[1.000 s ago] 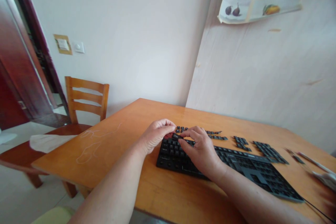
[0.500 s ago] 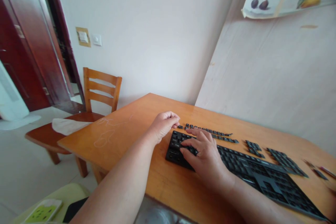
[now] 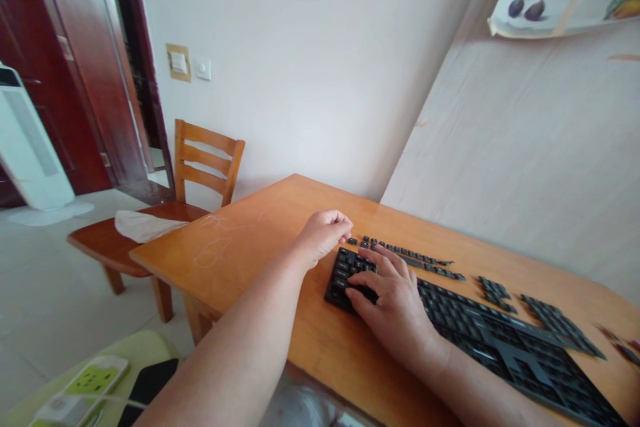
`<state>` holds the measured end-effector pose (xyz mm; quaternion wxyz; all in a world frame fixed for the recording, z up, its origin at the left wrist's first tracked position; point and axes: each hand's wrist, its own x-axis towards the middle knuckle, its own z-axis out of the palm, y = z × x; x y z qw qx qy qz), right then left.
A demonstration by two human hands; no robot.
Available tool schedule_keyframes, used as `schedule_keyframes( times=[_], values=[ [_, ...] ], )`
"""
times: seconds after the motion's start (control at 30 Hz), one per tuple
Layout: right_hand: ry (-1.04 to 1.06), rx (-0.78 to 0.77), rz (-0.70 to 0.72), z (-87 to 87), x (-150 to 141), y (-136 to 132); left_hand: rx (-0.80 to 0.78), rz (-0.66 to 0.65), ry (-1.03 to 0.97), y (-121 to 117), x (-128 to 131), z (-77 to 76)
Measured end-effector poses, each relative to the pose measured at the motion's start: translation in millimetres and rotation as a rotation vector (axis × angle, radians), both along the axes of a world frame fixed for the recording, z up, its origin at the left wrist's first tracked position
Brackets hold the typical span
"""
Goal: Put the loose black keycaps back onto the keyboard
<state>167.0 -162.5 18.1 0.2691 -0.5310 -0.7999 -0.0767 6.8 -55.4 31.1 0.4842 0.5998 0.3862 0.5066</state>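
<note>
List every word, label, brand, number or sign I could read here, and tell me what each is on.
No text can be read with certainty.
Keyboard: pale markings on the keys near the right hand, too small and blurred to read.
Loose keycaps: any markings are too small to read.
Green-and-white power strip: no lettering I can make out.
Fruit picture: no words visible on the part shown.

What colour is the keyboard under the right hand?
The keyboard is black; the head view shows it best.
</note>
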Motion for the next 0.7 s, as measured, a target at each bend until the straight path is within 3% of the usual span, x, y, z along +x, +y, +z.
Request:
schedule_keyframes(
  times=[0.7],
  values=[
    [-0.025, -0.001, 0.014, -0.8, -1.5, 2.3, 0.023, -0.027, 0.040, 2.1, 0.7, -3.6]
  ],
)
